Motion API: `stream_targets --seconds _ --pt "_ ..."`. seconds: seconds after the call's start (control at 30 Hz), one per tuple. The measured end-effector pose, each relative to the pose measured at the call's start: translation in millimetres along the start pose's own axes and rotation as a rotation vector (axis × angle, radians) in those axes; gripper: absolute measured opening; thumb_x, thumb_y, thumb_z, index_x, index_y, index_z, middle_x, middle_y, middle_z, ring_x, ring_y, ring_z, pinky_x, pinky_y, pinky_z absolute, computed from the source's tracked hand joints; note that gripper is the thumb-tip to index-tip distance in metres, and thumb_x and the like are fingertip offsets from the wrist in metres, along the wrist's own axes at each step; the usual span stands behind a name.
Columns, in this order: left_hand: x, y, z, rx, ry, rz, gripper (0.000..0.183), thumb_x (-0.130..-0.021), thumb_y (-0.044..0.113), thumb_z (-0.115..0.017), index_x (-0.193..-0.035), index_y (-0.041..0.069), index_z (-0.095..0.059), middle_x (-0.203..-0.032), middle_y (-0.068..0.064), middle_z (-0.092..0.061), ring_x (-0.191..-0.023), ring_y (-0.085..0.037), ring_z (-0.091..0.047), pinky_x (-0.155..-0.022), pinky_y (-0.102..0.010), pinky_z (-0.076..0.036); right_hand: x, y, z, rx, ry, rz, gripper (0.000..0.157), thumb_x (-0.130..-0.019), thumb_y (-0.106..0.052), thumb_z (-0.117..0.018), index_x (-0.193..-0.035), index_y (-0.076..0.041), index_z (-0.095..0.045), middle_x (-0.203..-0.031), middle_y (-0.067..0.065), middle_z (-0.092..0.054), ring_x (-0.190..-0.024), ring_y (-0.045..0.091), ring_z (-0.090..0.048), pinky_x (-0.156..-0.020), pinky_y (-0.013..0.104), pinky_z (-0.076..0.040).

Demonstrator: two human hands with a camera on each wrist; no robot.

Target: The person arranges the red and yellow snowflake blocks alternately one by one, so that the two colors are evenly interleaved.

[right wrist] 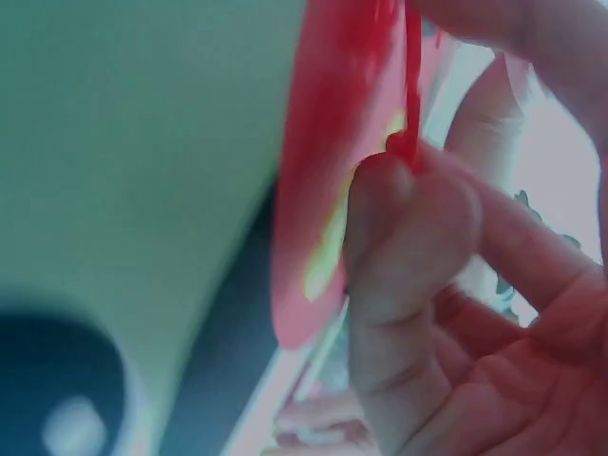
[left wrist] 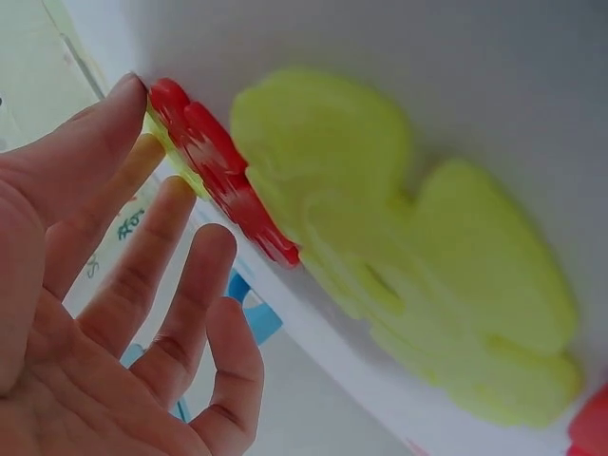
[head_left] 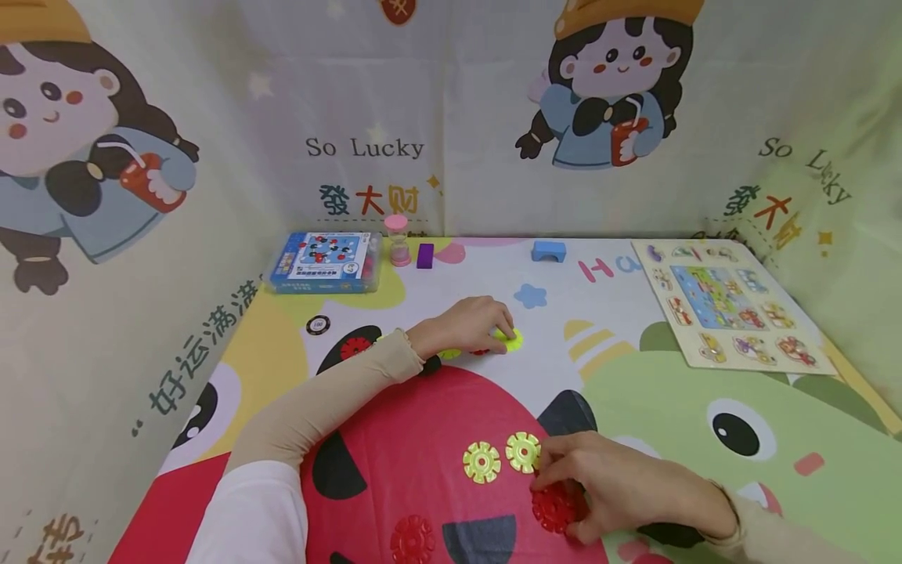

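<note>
My left hand (head_left: 474, 323) reaches to the far middle of the table, its thumb and fingertips at the edges of a yellow snowflake disc (head_left: 516, 340). Beside it lie a red snowflake disc (left wrist: 214, 157) and a nearer yellow one (left wrist: 323, 161), in a row partly hidden by the left arm. Close to the front, my right hand (head_left: 609, 482) pinches a red snowflake disc (head_left: 553, 507) between thumb and fingers; the right wrist view shows it edge-on. Two yellow snowflake discs (head_left: 481, 462) lie left of that hand. Another red disc (head_left: 412, 539) sits at the front edge of view.
At the back left stand a blue-lidded plastic box (head_left: 326, 262), a pink hourglass (head_left: 398, 241) and a purple block (head_left: 425, 256). A black chip (head_left: 319, 325) lies before the box. A blue arch block (head_left: 549, 251) is at the back; a wooden puzzle board (head_left: 729, 301) lies right.
</note>
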State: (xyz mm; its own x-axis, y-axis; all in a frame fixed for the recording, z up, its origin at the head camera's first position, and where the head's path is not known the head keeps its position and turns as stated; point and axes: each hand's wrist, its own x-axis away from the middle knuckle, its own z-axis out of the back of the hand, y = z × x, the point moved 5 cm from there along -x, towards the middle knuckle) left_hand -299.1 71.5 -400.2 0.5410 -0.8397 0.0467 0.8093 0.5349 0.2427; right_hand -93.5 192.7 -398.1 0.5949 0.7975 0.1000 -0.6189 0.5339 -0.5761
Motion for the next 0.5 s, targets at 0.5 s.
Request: stream_targets --seconds 0.5 --pt "-1.5 -0.6 -1.1 0.016 0.002 0.003 0.034 -0.082 0.036 -0.072 -0.114 0.026 -0.070 -0.120 0.006 -0.064 -0.113 -0.012 -0.054 -0.094 -0.030 -0.047 10 -3 2.5 0.184 0.067 0.100 0.044 -0.080 -0.051 -0.069 -0.117 -0.027 -0.066 -0.102 -0.013 -0.054 -0.086 -0.005 -0.048 -0.065 0.001 -0.037"
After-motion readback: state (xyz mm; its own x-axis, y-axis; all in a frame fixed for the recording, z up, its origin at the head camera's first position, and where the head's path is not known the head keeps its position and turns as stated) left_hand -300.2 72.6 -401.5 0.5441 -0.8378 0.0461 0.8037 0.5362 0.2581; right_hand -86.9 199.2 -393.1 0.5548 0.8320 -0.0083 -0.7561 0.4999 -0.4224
